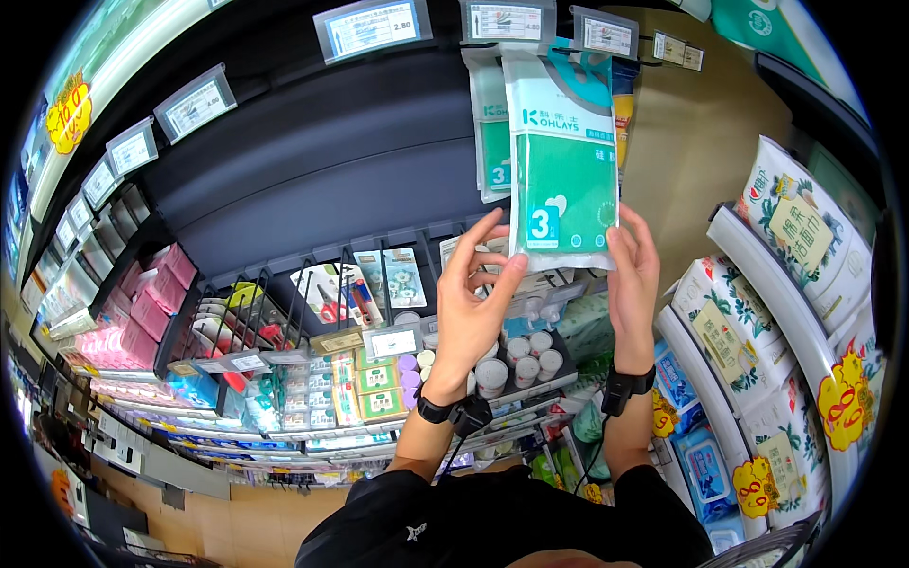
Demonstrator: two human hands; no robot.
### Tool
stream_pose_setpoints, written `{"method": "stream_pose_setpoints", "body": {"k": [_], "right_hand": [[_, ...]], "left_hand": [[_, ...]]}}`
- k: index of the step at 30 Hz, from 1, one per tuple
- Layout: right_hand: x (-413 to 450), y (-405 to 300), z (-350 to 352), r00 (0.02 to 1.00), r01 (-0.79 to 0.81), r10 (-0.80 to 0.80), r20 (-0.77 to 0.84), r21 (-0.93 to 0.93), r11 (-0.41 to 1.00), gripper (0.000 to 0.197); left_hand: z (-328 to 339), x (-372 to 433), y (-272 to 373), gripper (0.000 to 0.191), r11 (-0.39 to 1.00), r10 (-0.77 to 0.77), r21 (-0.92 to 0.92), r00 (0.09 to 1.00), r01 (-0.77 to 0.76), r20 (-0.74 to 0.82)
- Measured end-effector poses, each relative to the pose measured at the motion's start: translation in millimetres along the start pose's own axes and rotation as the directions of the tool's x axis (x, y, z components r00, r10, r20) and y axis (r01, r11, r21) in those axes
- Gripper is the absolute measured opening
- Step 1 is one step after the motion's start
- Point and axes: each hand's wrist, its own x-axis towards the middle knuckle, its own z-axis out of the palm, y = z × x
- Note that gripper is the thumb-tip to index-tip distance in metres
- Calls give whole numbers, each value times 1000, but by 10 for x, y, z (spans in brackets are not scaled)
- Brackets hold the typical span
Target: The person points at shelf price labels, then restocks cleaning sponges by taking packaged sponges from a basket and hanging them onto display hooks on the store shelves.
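Note:
A flat, clear-wrapped pack of green sponge cloths [564, 192] hangs from a shelf hook in front of me, its printed face towards me. My right hand [633, 284] pinches its lower right edge, thumb in front and fingers behind. At the lower left corner, the thumb of my left hand [474, 298] lies against the wrapper, while its curved fingertips reach the left edge and are partly hidden. A second, similar green pack [493, 142] hangs just behind, mostly covered. Further back, a yellow and dark blue package [623, 121] shows at the right side.
Price tags [508, 21] line the rail above. Metal hooks with carded scissors [330, 302] project below, over a tray of white-lidded tubs [525, 369] and green boxed goods [376, 390]. Pink packs [149, 316] fill the left shelf. Facial tissue packs [802, 220] crowd curved shelves at right.

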Motion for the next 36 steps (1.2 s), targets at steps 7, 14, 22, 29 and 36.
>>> {"method": "stream_pose_setpoints", "body": {"k": [7, 14, 22, 29, 36], "right_hand": [[255, 212, 80, 999, -43, 43, -7, -15, 999, 32], [512, 468, 138, 997, -73, 73, -2, -58, 996, 29], [761, 737, 157, 995, -91, 94, 17, -145, 985, 30], [656, 746, 165, 974, -219, 225, 8, -203, 954, 42], [254, 618, 4, 996, -48, 77, 52, -421, 906, 64]], "left_hand": [[-198, -99, 15, 48, 999, 33, 21, 995, -31, -99], [-315, -171, 69, 46, 999, 26, 45, 997, -22, -72], [-416, -301, 128, 45, 998, 33, 55, 994, -27, -102], [-437, -482, 174, 45, 997, -7, 71, 991, 16, -132], [-352, -741, 214, 44, 997, -48, 49, 989, 55, -138]]}}
